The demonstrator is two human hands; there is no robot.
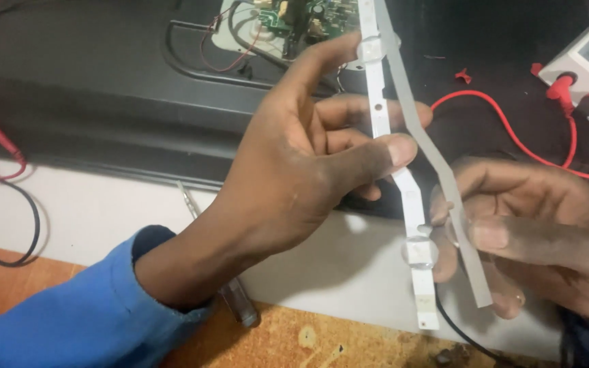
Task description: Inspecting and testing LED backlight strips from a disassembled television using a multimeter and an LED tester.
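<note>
Both hands (308, 163) (526, 232) hold LED strip (414, 225), circuit board (301, 17) behind.

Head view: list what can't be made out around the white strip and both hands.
- White strip: its upper end is cut off by the top edge.
- Right hand: wrist cut off by the right edge.
- Circuit board: cut by the top edge; parts too small to identify.
- Screwdriver: middle hidden behind the left hand.

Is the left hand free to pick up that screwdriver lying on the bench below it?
Probably not right now: the left hand is pinching the white LED strip, so its grip is occupied. The screwdriver itself lies uncovered, just below the wrist.
</note>
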